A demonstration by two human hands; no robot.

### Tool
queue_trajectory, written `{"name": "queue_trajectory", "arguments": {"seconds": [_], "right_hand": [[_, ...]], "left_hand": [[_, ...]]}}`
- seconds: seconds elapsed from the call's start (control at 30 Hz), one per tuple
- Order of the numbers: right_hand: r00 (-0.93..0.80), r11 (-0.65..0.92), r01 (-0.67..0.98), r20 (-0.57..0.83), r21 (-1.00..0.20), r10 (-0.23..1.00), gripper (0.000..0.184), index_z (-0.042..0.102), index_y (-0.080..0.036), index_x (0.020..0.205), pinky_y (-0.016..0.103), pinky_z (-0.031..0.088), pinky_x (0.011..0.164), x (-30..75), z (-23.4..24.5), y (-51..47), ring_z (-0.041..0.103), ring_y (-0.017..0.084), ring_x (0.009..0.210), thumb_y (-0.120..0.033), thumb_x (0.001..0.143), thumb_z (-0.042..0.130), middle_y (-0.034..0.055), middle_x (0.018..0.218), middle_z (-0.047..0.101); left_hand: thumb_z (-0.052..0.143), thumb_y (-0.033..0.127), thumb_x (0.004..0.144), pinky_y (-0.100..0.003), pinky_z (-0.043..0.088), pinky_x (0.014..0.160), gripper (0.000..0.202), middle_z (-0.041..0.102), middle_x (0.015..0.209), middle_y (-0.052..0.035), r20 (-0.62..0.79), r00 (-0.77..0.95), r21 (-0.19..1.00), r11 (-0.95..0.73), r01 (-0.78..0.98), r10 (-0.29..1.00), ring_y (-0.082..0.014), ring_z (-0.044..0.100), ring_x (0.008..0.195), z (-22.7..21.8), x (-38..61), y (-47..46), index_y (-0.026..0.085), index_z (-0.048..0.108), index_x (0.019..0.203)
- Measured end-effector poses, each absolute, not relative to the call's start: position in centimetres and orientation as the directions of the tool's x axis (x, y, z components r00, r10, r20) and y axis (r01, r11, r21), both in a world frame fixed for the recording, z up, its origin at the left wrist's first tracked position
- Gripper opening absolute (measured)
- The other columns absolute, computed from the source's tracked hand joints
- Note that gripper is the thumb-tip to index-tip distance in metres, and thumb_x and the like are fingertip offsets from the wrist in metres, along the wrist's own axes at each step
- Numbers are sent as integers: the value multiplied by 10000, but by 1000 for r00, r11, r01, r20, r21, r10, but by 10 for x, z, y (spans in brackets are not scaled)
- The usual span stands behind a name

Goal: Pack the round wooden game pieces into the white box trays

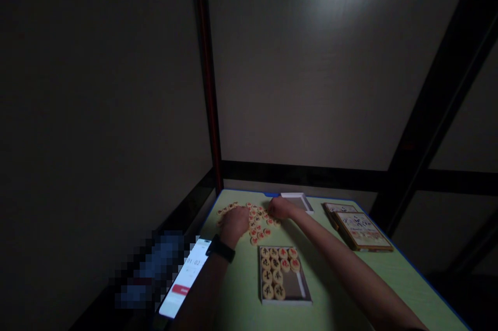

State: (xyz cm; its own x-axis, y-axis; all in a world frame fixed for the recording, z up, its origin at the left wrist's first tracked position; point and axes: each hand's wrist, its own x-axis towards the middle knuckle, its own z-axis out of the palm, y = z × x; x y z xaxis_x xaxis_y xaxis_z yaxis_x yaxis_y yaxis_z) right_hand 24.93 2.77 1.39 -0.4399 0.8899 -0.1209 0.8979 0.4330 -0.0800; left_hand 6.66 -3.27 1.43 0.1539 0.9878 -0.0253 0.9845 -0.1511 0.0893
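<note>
Round xiangqi pieces with red or black characters lie in a loose heap at the far left of the table. My left hand reaches over the heap's left side, fingers curled down. On the right side of the heap is my right hand, also closed, its fingertips among the pieces. Whatever either hand grips is hidden. Nearer to me, an open box tray holds several pieces in rows, black ones on the left and red ones at the upper right; bare bottom shows at its lower right.
Behind my right hand lies a white-rimmed box part. Two printed boxes overlap at the table's right. A lit phone showing a timer stands at the left, by my left forearm. Walls rise behind the green table.
</note>
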Motion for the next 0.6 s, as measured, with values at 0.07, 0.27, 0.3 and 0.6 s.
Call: {"name": "queue_trajectory", "arguments": {"seconds": [0.07,0.27,0.3,0.6], "right_hand": [[-454,447,891,-118,-83,883,242,808,-171,902,233,474,690,248,14,27,723,227,871,-96,786,610,108,933,790],[-473,467,881,-141,-80,870,187,803,-159,849,257,495,698,242,15,26,731,248,855,-97,746,659,120,889,785],[-471,464,882,-146,-79,870,177,800,-154,836,262,497,699,240,15,25,731,250,844,-93,738,666,125,879,783],[-433,424,897,-51,-123,900,189,768,-87,861,277,482,729,242,17,15,706,259,868,-40,755,619,194,937,758]], "left_hand": [[477,45,867,-349,519,895,324,717,1115,-193,-34,165,93,-161,983,986,-268,683,1066,14,66,-32,135,703,1081],[494,8,836,-319,496,899,333,708,1129,-199,-25,195,110,-192,975,980,-261,667,1096,12,61,-31,128,695,1073],[491,7,837,-319,498,892,334,707,1129,-205,-25,197,110,-193,975,980,-262,668,1090,11,61,-30,121,694,1076],[407,-11,883,-346,488,928,326,698,1086,-213,55,206,89,-211,974,977,-256,673,1068,16,68,-35,89,678,1035]]}}
